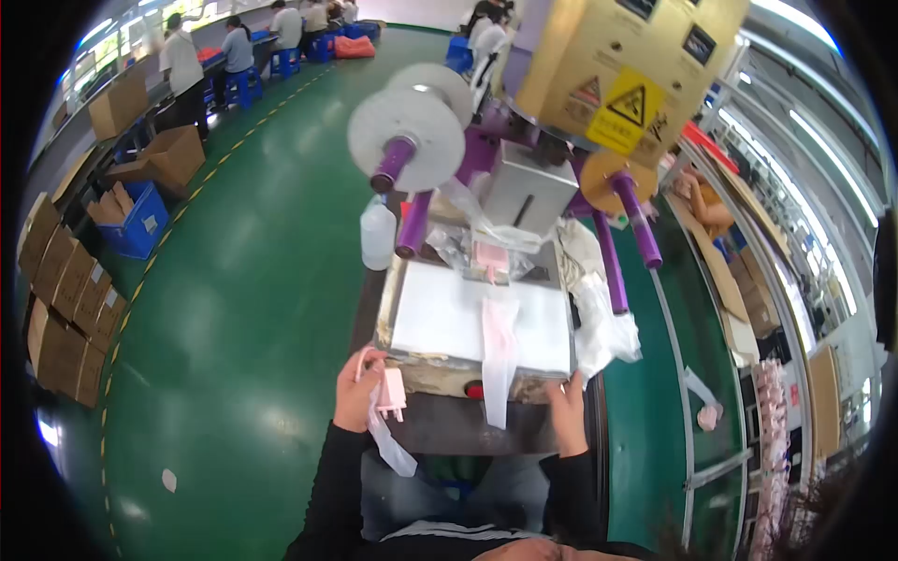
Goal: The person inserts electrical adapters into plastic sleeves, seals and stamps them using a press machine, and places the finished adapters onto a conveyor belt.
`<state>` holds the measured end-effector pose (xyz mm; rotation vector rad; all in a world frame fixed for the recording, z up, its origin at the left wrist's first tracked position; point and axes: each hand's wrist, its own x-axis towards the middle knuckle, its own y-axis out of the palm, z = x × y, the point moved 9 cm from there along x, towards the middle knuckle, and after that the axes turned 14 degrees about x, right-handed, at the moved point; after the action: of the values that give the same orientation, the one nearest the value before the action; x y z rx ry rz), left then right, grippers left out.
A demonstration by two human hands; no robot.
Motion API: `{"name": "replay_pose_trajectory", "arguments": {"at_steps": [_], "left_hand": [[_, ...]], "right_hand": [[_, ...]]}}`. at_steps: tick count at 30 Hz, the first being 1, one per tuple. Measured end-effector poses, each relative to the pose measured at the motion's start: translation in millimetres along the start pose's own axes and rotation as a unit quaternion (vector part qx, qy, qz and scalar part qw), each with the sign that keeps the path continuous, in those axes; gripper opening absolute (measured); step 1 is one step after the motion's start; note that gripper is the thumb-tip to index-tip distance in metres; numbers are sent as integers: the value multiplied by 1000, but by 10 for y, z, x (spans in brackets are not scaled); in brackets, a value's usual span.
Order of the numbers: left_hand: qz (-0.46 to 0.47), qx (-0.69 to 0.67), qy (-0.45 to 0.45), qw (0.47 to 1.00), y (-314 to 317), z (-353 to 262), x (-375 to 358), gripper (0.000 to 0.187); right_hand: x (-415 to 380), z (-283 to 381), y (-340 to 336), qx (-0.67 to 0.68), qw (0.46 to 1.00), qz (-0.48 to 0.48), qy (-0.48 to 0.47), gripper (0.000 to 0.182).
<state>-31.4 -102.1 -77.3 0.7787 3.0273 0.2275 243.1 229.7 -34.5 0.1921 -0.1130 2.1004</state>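
My left hand (354, 391) is closed at the front left corner of the machine's base, holding a pink plug adapter (391, 394) with two short prongs. A strip of translucent film (394, 453) hangs below it. My right hand (567, 417) touches the base's front right corner, thumb and finger apart, holding nothing visible; its other fingers are partly hidden. Between my hands is the white work plate (435, 313) with another film strip (499, 360) draped over its front edge. A second pink piece (490, 255) sits under the metal press block (529, 187).
The gold machine head (622, 70) and a film reel (407, 140) rise over the plate. Crumpled clear film (603, 323) lies at its right, and a plastic bottle (378, 234) stands at its left. Cartons (70, 294) are stacked far left; people work along the back.
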Motion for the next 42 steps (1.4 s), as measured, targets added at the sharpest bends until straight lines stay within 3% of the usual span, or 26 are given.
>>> {"name": "replay_pose_trajectory", "arguments": {"at_steps": [1, 2, 4, 5, 6, 7, 9, 11, 12, 13, 15, 17, 19, 20, 22, 23, 24, 26, 27, 29, 31, 33, 35, 36, 38, 42], "left_hand": [[11, 5, -13, 1000, 41, 4, -107, 30], [-11, -6, -8, 1000, 20, -58, -199, 32], [-62, -38, 21, 997, 1, -256, -243, 36], [-59, -37, 22, 997, 93, -303, -301, 36], [-37, -10, 50, 998, 285, -394, -439, 46], [-13, 19, 76, 997, 488, -504, -598, 56], [78, 88, 196, 974, 1073, -1013, -842, 71], [121, 263, 360, 887, 1513, -1525, -1054, 78], [146, 255, 359, 886, 1584, -1617, -1077, 78], [178, 221, 358, 890, 1653, -1700, -1080, 76], [278, 131, 354, 883, 1943, -1783, -1044, 74], [356, 69, 319, 876, 2101, -1626, -1096, 58], [416, 137, 338, 833, 2291, -1418, -1158, 32], [432, 127, 341, 825, 2381, -1330, -1209, 32], [416, 182, 242, 857, 2475, -964, -1125, 11], [420, 180, 242, 856, 2520, -904, -1114, 11], [407, 196, 246, 858, 2520, -850, -1049, 9], [377, 230, 253, 861, 2472, -772, -880, 7], [376, 233, 252, 861, 2461, -782, -800, 7], [323, 276, 278, 861, 2408, -907, -532, 6], [257, 371, 309, 837, 2311, -967, -138, 6], [158, 423, 267, 852, 2152, -946, 430, 8], [83, 365, 195, 907, 2029, -799, 1010, 17], [78, 366, 203, 905, 2013, -749, 1147, 17], [29, 463, 174, 869, 1982, -612, 1411, 21], [-9, 527, 190, 829, 2008, -597, 1440, 25]], "right_hand": [[-224, 161, 51, -239, 968, 66, -37, 79], [-363, 299, -27, -241, 968, 59, -25, 79], [-539, 998, 536, -315, 904, 251, -146, 89], [-599, 1121, 643, -314, 905, 248, -145, 89], [-761, 1073, 862, -109, 938, 328, -23, 93], [-968, 1026, 1100, 106, 910, 387, 102, 97], [-1129, 746, 1404, 159, 904, 382, 111, 93], [-1115, 647, 1447, 210, 900, 365, 113, 90], [-1053, 586, 1395, 238, 875, 376, 188, 90], [-962, 571, 1234, 266, 851, 372, 257, 91], [-602, 1131, 507, 204, 895, 365, 158, 83], [-394, 1723, -672, -147, 939, 307, 49, 78], [-607, 2288, -1934, -215, 973, 84, -16, 70], [-824, 2467, -2489, -209, 977, -41, -24, 68], [-1372, 2644, -3598, -393, 883, -257, -10, 60], [-1678, 2588, -4180, -494, 805, -327, 39, 59], [-1990, 2503, -4763, -582, 710, -387, 87, 59], [-2537, 2143, -5749, -614, 617, -446, 206, 56], [-2540, 2021, -5940, -614, 619, -444, 207, 56], [-2417, 1665, -6319, -620, 613, -380, 309, 52], [-1627, 1540, -6076, -583, 730, -313, 174, 45], [-885, 1298, -5641, -569, 798, -199, 8, 39], [-324, 1040, -5189, -550, 829, -98, -14, 50], [-191, 889, -5097, -545, 832, -100, -21, 50], [67, 507, -5158, -616, 772, -122, 101, 63], [259, 511, -5229, -639, 756, -68, 127, 70]]}}
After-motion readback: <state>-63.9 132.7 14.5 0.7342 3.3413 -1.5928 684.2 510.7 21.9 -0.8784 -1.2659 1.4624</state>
